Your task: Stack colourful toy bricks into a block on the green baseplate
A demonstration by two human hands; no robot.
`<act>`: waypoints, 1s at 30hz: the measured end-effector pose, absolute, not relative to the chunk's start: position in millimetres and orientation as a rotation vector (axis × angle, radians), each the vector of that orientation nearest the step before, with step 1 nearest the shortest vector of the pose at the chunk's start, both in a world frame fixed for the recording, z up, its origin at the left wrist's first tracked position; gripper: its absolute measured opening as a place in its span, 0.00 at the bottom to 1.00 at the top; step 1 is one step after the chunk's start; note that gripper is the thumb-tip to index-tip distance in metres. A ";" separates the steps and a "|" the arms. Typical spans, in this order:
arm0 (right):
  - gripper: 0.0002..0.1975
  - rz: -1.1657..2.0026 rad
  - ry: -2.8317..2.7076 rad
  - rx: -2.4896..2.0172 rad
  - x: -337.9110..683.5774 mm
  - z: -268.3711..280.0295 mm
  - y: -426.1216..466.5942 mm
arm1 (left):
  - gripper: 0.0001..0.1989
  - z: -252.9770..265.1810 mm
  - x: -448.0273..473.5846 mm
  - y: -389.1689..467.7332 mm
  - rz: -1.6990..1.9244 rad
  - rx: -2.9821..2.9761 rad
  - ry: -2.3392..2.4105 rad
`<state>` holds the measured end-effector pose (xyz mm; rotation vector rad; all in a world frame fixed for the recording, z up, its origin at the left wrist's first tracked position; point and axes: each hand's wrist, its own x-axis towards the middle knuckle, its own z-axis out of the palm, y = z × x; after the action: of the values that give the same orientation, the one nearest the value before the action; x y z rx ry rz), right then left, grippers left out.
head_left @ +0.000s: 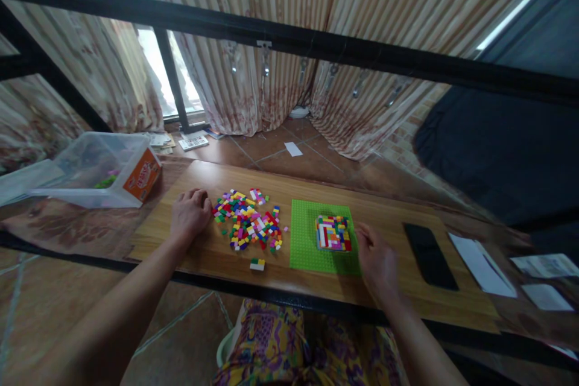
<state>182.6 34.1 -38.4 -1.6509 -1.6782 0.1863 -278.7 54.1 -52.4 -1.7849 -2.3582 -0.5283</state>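
Note:
My left hand (192, 210) rests on the wooden board at the left side of a loose pile of toy bricks (246, 220). Its fingers curl inward, and whatever may lie beneath them is hidden. On the right, my right hand (376, 253) is closed beside the right edge of a green baseplate (302, 241); I cannot see anything between its fingers. A square multicoloured brick build (333, 233) sits on the plate, right of its middle. Nearer to me, a small joined block of white, yellow and green bricks (257, 265) lies below the pile.
A black phone (430, 256) and white paper (482, 264) lie to the right. A clear plastic box (104, 163) with an orange label stands at the left. A dark metal bar (289, 36) crosses in front of the curtains. The wooden board (271, 178) carries the bricks.

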 end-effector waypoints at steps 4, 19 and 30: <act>0.22 0.159 -1.598 -1.624 166.9 -17.3 20.1 | 0.18 -52.9 -278.3 53.8 -0.540 -1.769 -2.370; 0.11 0.495 -2.017 -1.203 64.2 -19.3 -6.2 | 0.15 -62.8 -279.8 54.8 -0.633 -1.770 -2.344; 0.12 0.518 -2.187 -1.218 44.2 -33.8 13.8 | 0.14 -58.1 -275.8 52.6 -0.687 -1.776 -2.392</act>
<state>44.2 13.8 -33.8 -1.2183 -2.1869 0.5180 -275.8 52.6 -58.1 -1.7756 -2.3923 -0.6869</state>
